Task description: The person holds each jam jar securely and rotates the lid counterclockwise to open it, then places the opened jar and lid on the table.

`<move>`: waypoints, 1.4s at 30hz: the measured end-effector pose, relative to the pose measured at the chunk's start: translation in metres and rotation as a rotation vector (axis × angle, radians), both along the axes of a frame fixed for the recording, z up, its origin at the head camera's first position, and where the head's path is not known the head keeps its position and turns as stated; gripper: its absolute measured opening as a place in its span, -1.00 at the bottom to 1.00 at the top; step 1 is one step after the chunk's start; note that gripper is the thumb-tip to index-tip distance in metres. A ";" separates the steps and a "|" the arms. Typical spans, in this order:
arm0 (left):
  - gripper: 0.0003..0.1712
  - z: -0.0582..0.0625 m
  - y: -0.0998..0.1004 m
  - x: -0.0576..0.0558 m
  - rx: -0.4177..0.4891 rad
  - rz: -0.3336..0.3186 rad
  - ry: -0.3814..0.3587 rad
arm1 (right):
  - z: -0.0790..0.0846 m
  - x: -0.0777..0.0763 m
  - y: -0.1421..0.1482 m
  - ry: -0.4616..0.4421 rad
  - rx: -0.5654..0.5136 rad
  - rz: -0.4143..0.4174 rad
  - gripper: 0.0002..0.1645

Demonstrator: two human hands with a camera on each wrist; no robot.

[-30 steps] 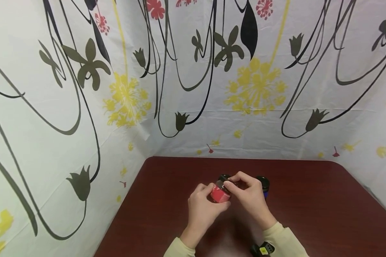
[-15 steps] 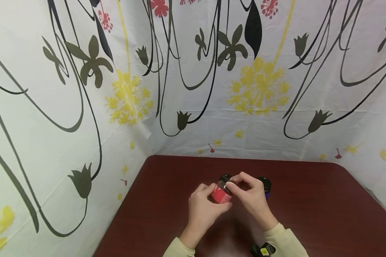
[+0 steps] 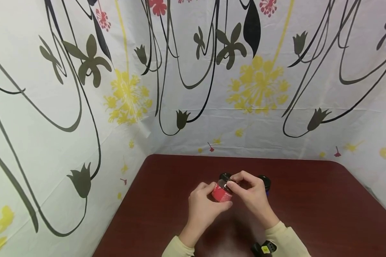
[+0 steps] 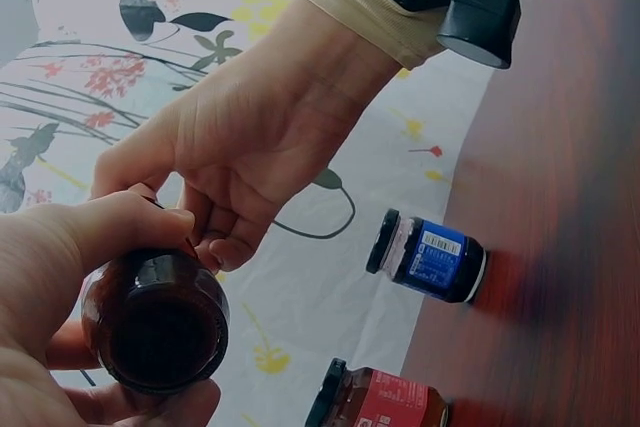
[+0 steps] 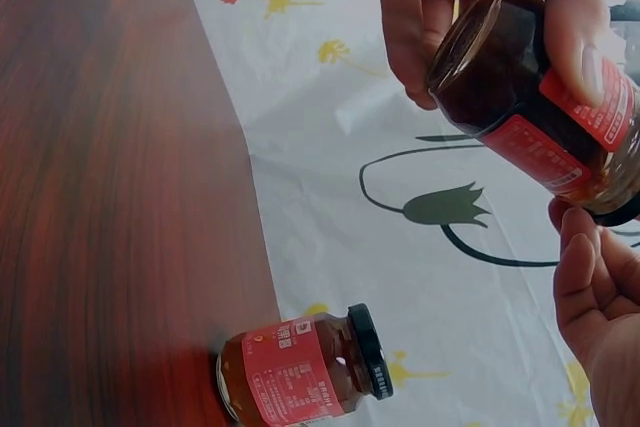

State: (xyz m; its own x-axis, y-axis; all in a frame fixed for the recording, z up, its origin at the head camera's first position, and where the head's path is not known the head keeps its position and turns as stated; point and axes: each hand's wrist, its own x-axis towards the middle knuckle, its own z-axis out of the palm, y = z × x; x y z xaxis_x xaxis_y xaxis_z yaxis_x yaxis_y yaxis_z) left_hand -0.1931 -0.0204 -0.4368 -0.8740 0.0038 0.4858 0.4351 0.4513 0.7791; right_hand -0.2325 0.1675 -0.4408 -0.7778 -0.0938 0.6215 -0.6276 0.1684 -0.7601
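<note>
My left hand [image 3: 202,207] grips a small glass jar [image 3: 221,194] with a red label and dark brown contents, tilted over the table. Its base faces the left wrist camera. On the jar's neck is a black lid [image 5: 622,211], which the thumb and fingers of my right hand [image 3: 252,194] pinch at its edge. Behind the held jar stands a second red-labelled jar [image 5: 290,372] with a black lid, mostly covered by the hands in the head view. A blue-labelled jar [image 4: 435,259], also black-lidded, stands beyond my right hand.
The dark red-brown tabletop [image 3: 167,189] has rounded far corners. A white cloth [image 3: 199,100] printed with flowers and stems hangs behind and to the left of it. A black wrist camera [image 3: 263,248] is strapped at the right sleeve.
The head view shifts slightly. Both hands keep the same hold on the jar and lid, with only a tiny movement of the right fingers at the lid.
</note>
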 end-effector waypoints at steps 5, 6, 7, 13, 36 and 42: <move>-0.49 0.000 0.000 -0.001 0.011 -0.015 -0.009 | 0.004 0.003 0.001 -0.031 0.007 0.004 -0.89; -0.48 0.000 -0.001 -0.001 0.014 -0.019 -0.012 | 0.008 0.006 0.000 -0.037 0.008 0.005 -0.89; -0.47 0.000 -0.001 -0.001 0.017 -0.023 -0.016 | 0.012 0.010 -0.001 -0.041 0.011 0.007 -0.89; -0.33 0.000 -0.002 -0.002 0.043 -0.059 -0.061 | 0.026 0.020 -0.003 -0.039 0.016 0.031 -0.88; -0.46 -0.001 -0.003 0.001 0.038 0.010 0.053 | 0.008 0.005 0.005 -0.083 0.030 0.081 -0.75; -0.47 -0.002 -0.001 0.002 0.036 0.033 0.063 | 0.012 0.006 0.005 -0.081 0.107 0.024 -0.75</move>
State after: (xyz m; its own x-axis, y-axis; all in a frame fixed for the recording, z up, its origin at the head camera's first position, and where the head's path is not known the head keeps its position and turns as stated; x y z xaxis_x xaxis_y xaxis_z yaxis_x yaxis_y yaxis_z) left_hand -0.1913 -0.0210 -0.4385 -0.8408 -0.0430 0.5396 0.4694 0.4386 0.7664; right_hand -0.2268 0.1727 -0.4293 -0.8219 -0.1753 0.5420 -0.5695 0.2369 -0.7871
